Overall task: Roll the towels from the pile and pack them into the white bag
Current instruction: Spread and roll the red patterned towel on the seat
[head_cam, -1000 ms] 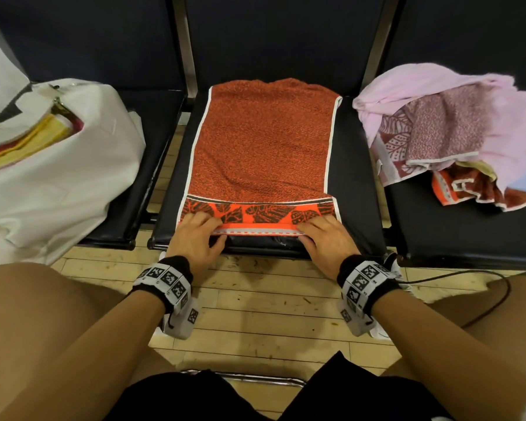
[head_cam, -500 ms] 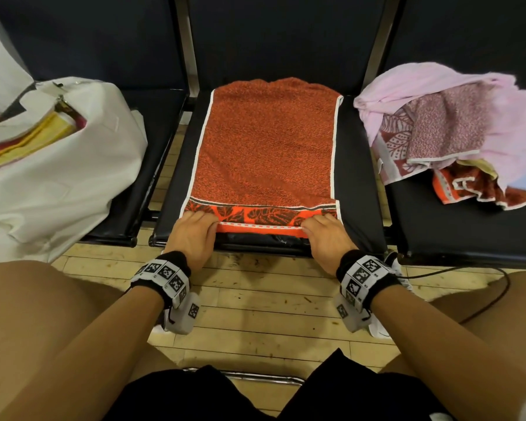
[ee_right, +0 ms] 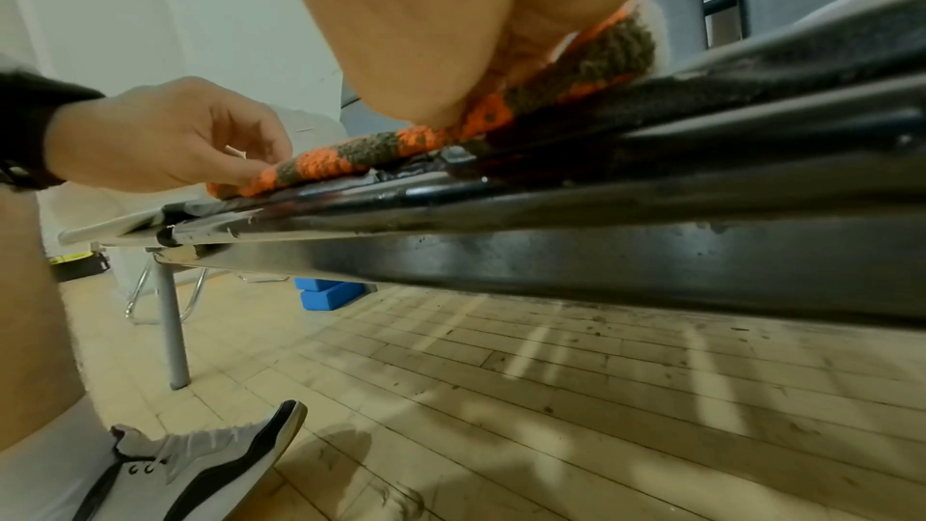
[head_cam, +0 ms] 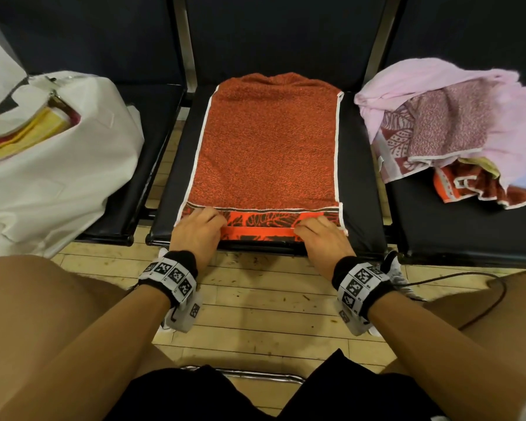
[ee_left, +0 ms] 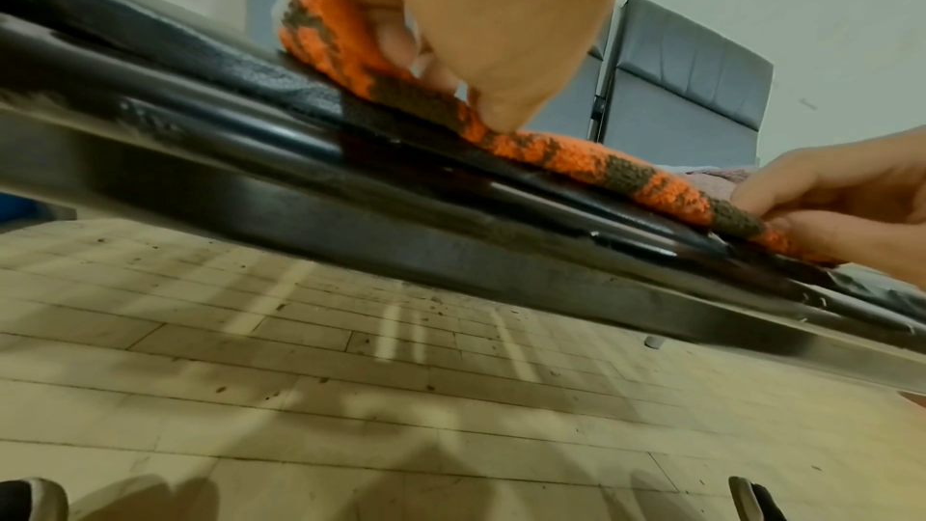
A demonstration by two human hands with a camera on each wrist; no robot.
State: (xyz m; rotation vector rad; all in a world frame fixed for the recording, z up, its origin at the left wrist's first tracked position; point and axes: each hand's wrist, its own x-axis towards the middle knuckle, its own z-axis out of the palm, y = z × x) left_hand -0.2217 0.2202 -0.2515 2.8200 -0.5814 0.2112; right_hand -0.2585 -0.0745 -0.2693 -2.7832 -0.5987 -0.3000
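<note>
An orange-red towel (head_cam: 264, 147) with white side edges lies flat on the middle black seat (head_cam: 362, 183). Its near end is turned over into a low roll (head_cam: 260, 230). My left hand (head_cam: 199, 227) grips the roll's left end, fingers curled over it and thumb underneath (ee_left: 501, 109). My right hand (head_cam: 318, 233) grips the right end the same way. The roll (ee_left: 561, 151) shows orange and brown from below. The white bag (head_cam: 58, 165) lies open on the left seat with rolled towels inside. The pile of towels (head_cam: 456, 129), pink on top, sits on the right seat.
Dark seat backs (head_cam: 271, 34) rise behind all three seats. A black cable (head_cam: 480, 308) trails on the wooden floor (head_cam: 264, 299) at right. My bare knees frame the floor gap. A white and black shoe (ee_right: 200, 462) and blue blocks (ee_right: 325, 292) are under the bench.
Both hands have turned the towel's near hem over and pushed it a little away from me, so the patterned border is now partly wrapped into the roll.
</note>
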